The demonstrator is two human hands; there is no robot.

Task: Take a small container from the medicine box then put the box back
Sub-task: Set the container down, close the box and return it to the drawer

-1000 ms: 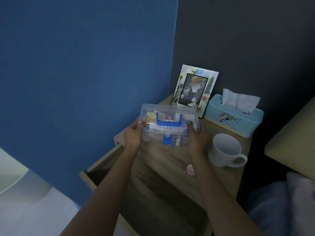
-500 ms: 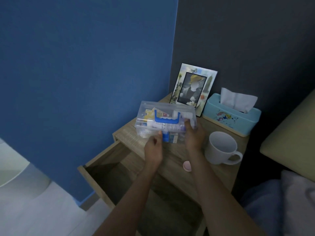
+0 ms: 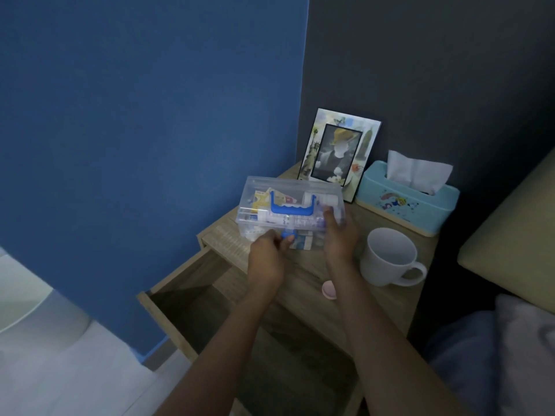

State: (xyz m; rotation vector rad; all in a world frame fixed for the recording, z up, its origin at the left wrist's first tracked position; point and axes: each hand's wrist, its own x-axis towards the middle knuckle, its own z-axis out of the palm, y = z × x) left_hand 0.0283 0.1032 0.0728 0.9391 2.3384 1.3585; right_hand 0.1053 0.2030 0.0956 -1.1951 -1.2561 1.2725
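Drawer [image 3: 192, 298]: open, lower centre, interior dark.
Pink disc [image 3: 329, 290]: on surface [image 3: 390, 307], near front edge.
Left hand [image 3: 267, 259]: fingers pinched on blue latch [image 3: 287, 234] at box front.
Right hand [image 3: 341, 235]: clamped on box's right end, steadying.
Box [image 3: 292, 208]: clear, lid shut, frame centre, on surface edge; bottles, packets inside.
Advice: brace box, flip latch upward, lift lid level.
Mug [image 3: 389, 256], tissue box [image 3: 408, 199], photo frame [image 3: 339, 151]: right and rear.

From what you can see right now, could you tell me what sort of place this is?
Most likely a bedroom, at the bedside: a wooden nightstand with its drawer open, a framed photo and a tissue box on top, and bedding at the right.
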